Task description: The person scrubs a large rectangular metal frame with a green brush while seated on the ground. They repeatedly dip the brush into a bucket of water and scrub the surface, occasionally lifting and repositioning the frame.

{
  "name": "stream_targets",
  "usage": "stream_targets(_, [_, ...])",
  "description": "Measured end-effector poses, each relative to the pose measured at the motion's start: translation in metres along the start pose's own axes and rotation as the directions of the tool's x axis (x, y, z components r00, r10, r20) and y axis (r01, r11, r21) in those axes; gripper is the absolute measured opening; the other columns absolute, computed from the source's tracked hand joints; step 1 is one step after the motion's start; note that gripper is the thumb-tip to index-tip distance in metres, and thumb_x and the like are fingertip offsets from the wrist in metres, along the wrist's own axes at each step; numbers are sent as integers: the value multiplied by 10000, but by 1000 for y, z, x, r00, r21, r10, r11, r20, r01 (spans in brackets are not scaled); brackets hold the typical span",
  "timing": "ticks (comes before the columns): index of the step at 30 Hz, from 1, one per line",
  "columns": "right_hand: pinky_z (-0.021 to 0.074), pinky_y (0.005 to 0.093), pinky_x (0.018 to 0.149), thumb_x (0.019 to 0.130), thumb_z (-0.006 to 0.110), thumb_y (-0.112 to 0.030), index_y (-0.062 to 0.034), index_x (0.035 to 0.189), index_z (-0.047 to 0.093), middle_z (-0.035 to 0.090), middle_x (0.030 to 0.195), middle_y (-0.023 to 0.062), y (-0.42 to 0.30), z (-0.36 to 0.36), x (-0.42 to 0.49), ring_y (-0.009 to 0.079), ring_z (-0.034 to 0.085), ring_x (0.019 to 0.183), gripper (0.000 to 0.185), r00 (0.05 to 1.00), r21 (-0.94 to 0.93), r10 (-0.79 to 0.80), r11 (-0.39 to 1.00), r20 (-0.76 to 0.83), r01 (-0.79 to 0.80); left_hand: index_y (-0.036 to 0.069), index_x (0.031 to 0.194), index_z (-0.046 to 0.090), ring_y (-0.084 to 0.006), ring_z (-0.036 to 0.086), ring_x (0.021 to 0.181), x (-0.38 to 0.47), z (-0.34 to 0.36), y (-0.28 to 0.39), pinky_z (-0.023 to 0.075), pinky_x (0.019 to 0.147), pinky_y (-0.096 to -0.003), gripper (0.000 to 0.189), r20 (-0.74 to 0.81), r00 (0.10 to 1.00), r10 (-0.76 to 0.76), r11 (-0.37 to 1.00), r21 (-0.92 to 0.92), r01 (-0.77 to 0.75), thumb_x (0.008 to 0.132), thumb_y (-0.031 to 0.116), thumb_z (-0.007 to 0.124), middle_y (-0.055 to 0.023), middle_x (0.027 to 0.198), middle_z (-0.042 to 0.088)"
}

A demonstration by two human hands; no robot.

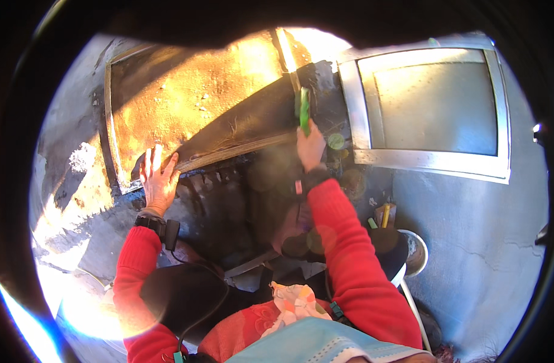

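My left hand [158, 183] rests with fingers spread on the lower rail of a wooden-framed panel [181, 106], near its left corner. The panel's face is brown and rough, with small pale crumbs on it. In my right hand [311, 147] is a green tool [305, 109], possibly a brush; its working end is blurred and hard to make out. The tool lies along the panel's right-hand wooden rail [292, 79]; whether it touches the wood I cannot tell.
A metal-framed door or window panel [499, 163] stands at the right. Near my right knee are a small box with a yellow stick [385, 215] and a white round-rimmed container [423, 254]. Dark wet-looking ground [213, 218] lies below the wooden frame. Strong sunlight washes out the left.
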State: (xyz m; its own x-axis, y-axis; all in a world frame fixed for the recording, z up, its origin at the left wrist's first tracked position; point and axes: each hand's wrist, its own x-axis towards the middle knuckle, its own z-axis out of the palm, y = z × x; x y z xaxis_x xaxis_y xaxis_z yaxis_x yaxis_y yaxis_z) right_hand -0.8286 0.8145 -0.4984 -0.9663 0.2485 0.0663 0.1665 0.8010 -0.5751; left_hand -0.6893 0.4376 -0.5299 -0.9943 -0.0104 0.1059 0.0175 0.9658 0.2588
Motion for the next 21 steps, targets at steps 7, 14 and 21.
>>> stream_targets(7, [503,439,710,792,676,-251,-68,993,644,652,783,177,-50,84,146,395,627,799,274,988,3,-146,989,-47,146,256,1295,557,-376,226,1381,6,-12,8,170,1100,-551,465,72,996,-50,998,-34,53,837,274,635,-138,1493,291])
stream_targets(14, [512,397,680,785,699,-269,-63,1045,636,663,795,152,-117,152,227,316,639,735,338,969,-40,-247,968,0,247,254,1269,565,-412,229,1374,9,-15,6,229,1052,-607,537,68,996,-51,995,-76,57,754,285,714,-163,1489,282])
stream_targets(21, [522,356,650,777,723,-288,-59,1097,629,674,806,127,-249,252,152,236,650,671,404,813,5,-552,828,186,561,317,1323,508,-370,188,1403,10,-22,4,190,1063,-601,581,175,977,-123,966,-205,159,777,299,705,-142,1512,246])
